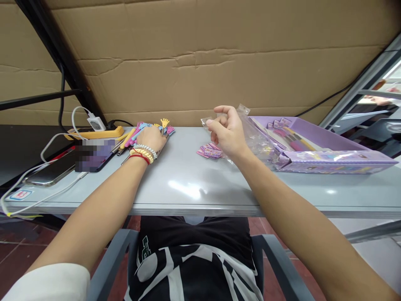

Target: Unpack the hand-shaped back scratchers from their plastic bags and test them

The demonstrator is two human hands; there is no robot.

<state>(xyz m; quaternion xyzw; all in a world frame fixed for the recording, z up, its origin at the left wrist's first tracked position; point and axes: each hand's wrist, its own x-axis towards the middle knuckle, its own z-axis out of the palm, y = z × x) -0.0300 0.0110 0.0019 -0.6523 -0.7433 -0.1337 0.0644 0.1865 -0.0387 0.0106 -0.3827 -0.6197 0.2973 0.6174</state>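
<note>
My left hand [152, 139] reaches into a pile of colourful sticks with small hand-shaped tips [164, 122] at the left back of the table; its fingertips are hidden, so what it grips cannot be made out. My right hand [228, 130] is raised over the table with curled fingers, thumb near the index finger, at a clear plastic bag [255, 140]. A corner of clear plastic shows by the thumb. Small purple printed cards [209, 151] lie just left of and below my right hand.
On the right is an open purple box [332, 162] with cards and sticks inside. Two phones [52, 169], white cables and a yellow power strip [97, 133] lie on the left. Cardboard [188, 62] stands behind the grey table [188, 184].
</note>
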